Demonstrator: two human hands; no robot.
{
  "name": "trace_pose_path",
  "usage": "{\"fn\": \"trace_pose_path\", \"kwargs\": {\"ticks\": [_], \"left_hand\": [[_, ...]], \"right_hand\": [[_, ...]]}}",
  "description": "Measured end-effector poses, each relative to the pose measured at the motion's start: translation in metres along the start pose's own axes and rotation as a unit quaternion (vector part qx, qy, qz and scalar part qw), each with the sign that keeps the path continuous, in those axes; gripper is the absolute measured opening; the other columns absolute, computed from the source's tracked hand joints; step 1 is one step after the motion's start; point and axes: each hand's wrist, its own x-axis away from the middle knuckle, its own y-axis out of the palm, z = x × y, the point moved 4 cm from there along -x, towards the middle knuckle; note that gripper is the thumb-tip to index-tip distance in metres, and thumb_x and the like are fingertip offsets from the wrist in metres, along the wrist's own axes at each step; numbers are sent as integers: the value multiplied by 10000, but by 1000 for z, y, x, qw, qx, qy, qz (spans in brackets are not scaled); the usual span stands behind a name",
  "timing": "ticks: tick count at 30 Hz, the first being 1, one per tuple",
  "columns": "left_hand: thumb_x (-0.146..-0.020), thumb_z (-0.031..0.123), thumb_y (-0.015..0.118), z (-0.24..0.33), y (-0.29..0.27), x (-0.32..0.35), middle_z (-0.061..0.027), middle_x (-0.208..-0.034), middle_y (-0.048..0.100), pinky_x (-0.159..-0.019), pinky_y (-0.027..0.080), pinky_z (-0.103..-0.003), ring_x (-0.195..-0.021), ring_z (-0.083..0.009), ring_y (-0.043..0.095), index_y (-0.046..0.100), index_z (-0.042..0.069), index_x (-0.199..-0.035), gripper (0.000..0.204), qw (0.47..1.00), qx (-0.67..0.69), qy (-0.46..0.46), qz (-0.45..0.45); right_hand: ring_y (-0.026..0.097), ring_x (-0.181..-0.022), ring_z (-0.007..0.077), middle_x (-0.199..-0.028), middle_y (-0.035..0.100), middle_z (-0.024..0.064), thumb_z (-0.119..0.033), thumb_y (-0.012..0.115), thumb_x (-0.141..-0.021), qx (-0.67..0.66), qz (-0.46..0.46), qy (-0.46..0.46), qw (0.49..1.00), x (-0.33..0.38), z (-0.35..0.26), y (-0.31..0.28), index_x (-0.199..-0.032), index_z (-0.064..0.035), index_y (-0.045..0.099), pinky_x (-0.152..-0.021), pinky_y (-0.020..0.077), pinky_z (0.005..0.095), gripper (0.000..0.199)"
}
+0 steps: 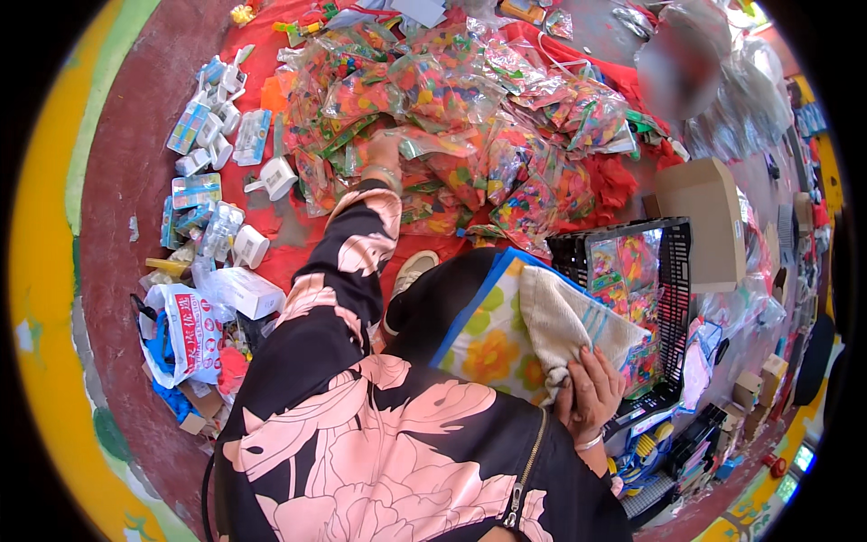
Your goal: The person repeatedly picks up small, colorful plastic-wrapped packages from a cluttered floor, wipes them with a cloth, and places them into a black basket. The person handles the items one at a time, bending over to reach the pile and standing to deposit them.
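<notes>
Red cloth (289, 230): spread over the floor, running from the centre up to twelve o'clock; a great heap of clear packets lies on it
Packets (470, 117): shiny clear bags stuffed with bright mixed-colour pieces, piled from eleven through one o'clock; they overlap one another thickly
Left hand (386, 152): stretched out at the end of a black sleeve with pink flowers, reaching to about twelve o'clock; it is sunk in the near edge of the packet heap; the fingers are buried among the bags, so I cannot tell whether they are spread or pinching
Right hand (591, 390): low at five o'clock; fingers curled together and pressed onto a cream woven sack (569, 327), gripping its bunched lower end
Sack: lies across the person's lap, over a blue-edged flowered cloth (492, 339), just beside the crate
Black crate (650, 289): at three o'clock, touching the sack's far side; more bright packets sit inside it
Cardboard box (709, 217): just above the crate, at two o'clock
White boxes and blue packs (212, 126): scattered at ten o'clock, well apart from both hands
Printed plastic bag (194, 334): at eight o'clock on the dark floor
</notes>
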Motion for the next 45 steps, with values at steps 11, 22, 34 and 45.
{"fn": "trace_pose_path", "kwargs": {"ticks": [11,22,34,45], "left_hand": [[-868,70,494,257,-8,193,-150,-1018,614,-860,500,-407,-939,-266,620,536,-31,-1124,278,946,239,-20,-219],[-869,115,549,397,60,335,-150,-997,639,-800,530,-376,-885,-258,643,572,-79,-1070,281,908,83,165,-377],[-826,35,637,370,136,479,-164,-1058,623,-812,528,-337,-958,-224,620,547,-72,-1129,333,784,-49,503,-361],[-900,97,531,156,51,428,-86,-956,638,-770,508,-286,-812,-148,629,564,-13,-1031,174,927,87,-64,-359]], "right_hand": [[630,-894,264,-952,657,110,-41,592,-819,-61,126,24,990,15,-10,-6,-920,-38,650,-768,449,338,117],[593,-821,146,-892,625,72,-153,510,-931,-131,287,160,935,67,33,-55,-1010,16,624,-730,477,278,219],[597,-518,334,-909,641,202,-260,474,-906,-591,373,337,631,147,92,-60,-1063,28,574,-428,507,403,343],[630,-621,314,-953,635,216,-261,403,-925,-628,286,313,653,139,89,-73,-1093,45,556,-449,513,385,381]]}}
